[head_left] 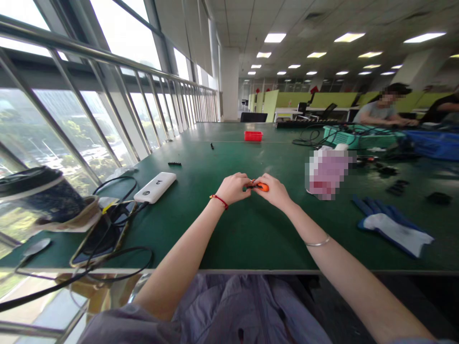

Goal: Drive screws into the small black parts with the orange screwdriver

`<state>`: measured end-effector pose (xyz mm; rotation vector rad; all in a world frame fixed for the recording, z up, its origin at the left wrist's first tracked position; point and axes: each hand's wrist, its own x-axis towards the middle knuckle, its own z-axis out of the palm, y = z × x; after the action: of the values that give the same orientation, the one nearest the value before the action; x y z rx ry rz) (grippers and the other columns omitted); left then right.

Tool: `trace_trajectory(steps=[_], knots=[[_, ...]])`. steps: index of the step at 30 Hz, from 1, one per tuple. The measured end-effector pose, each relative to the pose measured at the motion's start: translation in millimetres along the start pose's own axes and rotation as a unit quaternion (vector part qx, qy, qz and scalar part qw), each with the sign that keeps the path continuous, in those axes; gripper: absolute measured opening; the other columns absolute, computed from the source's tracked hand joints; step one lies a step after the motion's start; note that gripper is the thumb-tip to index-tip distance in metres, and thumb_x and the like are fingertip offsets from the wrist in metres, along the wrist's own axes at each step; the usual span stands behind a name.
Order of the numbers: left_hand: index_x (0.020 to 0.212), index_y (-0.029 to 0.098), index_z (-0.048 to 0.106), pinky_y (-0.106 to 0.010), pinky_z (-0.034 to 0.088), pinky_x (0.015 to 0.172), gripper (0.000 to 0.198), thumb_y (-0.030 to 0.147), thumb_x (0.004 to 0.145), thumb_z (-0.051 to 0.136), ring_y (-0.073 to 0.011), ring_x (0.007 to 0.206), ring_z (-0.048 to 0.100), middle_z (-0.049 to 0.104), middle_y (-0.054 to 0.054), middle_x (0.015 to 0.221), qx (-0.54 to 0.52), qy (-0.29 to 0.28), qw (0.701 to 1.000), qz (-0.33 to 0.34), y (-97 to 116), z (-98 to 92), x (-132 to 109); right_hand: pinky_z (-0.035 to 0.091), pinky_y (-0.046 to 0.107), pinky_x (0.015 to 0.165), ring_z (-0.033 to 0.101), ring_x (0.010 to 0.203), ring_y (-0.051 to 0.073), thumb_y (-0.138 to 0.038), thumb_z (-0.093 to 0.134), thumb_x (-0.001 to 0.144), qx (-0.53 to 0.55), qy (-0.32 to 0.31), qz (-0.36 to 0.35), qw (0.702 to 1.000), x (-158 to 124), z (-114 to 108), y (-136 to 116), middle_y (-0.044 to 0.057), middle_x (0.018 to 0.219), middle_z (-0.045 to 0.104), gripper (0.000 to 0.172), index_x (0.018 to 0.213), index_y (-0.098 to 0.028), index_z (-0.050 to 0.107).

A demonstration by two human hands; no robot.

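Both hands meet above the middle of the green table (229, 239). My right hand (275, 191) is closed around a small orange-handled tool (263, 187); its dark front end points left, and its exact kind is hard to make out. My left hand (233, 190), with a red cord at the wrist, is pinched at the tool's front end on a small dark piece (247, 188), mostly hidden by the fingers. Farther off to the left lie a short black strip (174, 164) and a tiny black piece (212, 145). A red bin (253, 136) stands straight ahead.
At left are a white power bank (156, 188), a phone (102, 239) with cables and a dark cup (43, 196). At right lie a blurred pink-and-white package (328, 173), a blue-white glove (394, 227), green (366, 137) and blue baskets. A person (380, 110) sits beyond.
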<state>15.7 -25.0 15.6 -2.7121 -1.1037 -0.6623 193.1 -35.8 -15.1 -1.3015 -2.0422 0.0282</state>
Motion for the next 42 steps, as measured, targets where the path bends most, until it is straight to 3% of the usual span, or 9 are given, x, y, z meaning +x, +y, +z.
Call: trace_trajectory(steps=[4,10,14,17,21,28,32,38,42], knots=[[0.082,0.021,0.07,-0.025,0.046,0.07,0.016,0.025,0.074,0.056,-0.0164,0.085,0.059,0.067,-0.001,0.085,-0.033,-0.003,0.999,-0.033,-3.8,-3.2,-0.6,0.039,0.024,0.062,0.058,0.079,0.015,-0.029,0.059,0.077,0.016,-0.012,-0.002,1.0,0.8,-3.8,0.5,0.001,0.088,0.059,0.013,0.088,-0.025,0.065],[0.081,0.023,0.072,-0.027,0.047,0.076,0.017,0.03,0.072,0.059,-0.0191,0.09,0.06,0.068,-0.001,0.095,-0.047,-0.055,0.99,-0.125,-7.3,-1.4,-4.1,0.04,0.025,0.063,0.057,0.074,0.016,-0.035,0.055,0.08,0.034,0.067,0.047,0.996,2.6,-11.7,14.7,0.002,0.083,0.059,0.016,0.08,-0.023,0.064],[0.083,0.022,0.073,-0.028,0.048,0.073,0.019,0.025,0.072,0.058,-0.0213,0.09,0.061,0.069,-0.003,0.095,-0.021,-0.111,0.981,-0.157,-1.4,14.0,-4.5,0.038,0.025,0.061,0.057,0.075,0.016,-0.033,0.055,0.078,0.013,0.045,0.077,0.996,0.6,-9.1,24.7,0.001,0.083,0.06,0.014,0.077,-0.023,0.064],[0.085,0.021,0.073,-0.028,0.048,0.072,0.021,0.025,0.073,0.056,-0.0219,0.09,0.062,0.068,-0.004,0.096,-0.002,-0.107,0.978,-0.178,-5.4,18.6,-6.5,0.038,0.025,0.06,0.056,0.075,0.016,-0.032,0.055,0.077,0.008,0.03,0.079,0.996,-0.8,-4.8,27.8,0.001,0.084,0.06,0.012,0.076,-0.023,0.064],[0.088,0.021,0.072,-0.029,0.048,0.075,0.023,0.025,0.076,0.052,-0.0232,0.093,0.061,0.067,-0.006,0.099,0.042,-0.084,0.967,-0.235,-36.7,0.6,-23.4,0.038,0.025,0.06,0.056,0.073,0.015,-0.031,0.055,0.077,0.013,0.03,0.076,0.997,-1.3,-1.5,27.9,0.001,0.083,0.06,0.012,0.076,-0.024,0.064],[0.096,0.018,0.072,-0.032,0.048,0.073,0.03,0.026,0.079,0.049,-0.0285,0.093,0.061,0.067,-0.011,0.102,0.152,-0.07,0.902,-0.398,-98.3,-44.7,-77.3,0.038,0.025,0.06,0.056,0.073,0.015,-0.029,0.055,0.076,0.015,0.023,0.056,0.998,0.2,4.0,25.3,0.001,0.082,0.059,0.01,0.075,-0.023,0.063],[0.095,0.02,0.073,-0.031,0.048,0.075,0.029,0.028,0.077,0.051,-0.0276,0.093,0.061,0.068,-0.009,0.1,0.145,-0.072,0.89,-0.426,-105.7,-50.0,-91.4,0.039,0.025,0.062,0.056,0.073,0.015,-0.028,0.055,0.076,0.02,0.017,0.05,0.998,0.4,5.7,24.6,0.001,0.082,0.059,0.009,0.076,-0.023,0.062],[0.098,0.021,0.072,-0.03,0.047,0.078,0.031,0.033,0.079,0.051,-0.0258,0.094,0.062,0.07,-0.007,0.097,0.115,0.008,0.874,-0.473,-111.1,-56.1,-100.6,0.04,0.026,0.064,0.056,0.073,0.015,-0.028,0.055,0.076,0.024,0.011,0.045,0.999,0.7,5.9,25.1,0.001,0.083,0.059,0.009,0.076,-0.023,0.063],[0.098,0.02,0.073,-0.032,0.047,0.077,0.031,0.032,0.08,0.05,-0.0277,0.095,0.062,0.069,-0.009,0.1,0.121,0.016,0.857,-0.501,-114.7,-55.7,-104.8,0.04,0.026,0.064,0.056,0.073,0.015,-0.028,0.055,0.076,0.02,0.005,0.042,0.999,0.9,5.9,24.7,0.001,0.082,0.058,0.009,0.076,-0.023,0.063]])
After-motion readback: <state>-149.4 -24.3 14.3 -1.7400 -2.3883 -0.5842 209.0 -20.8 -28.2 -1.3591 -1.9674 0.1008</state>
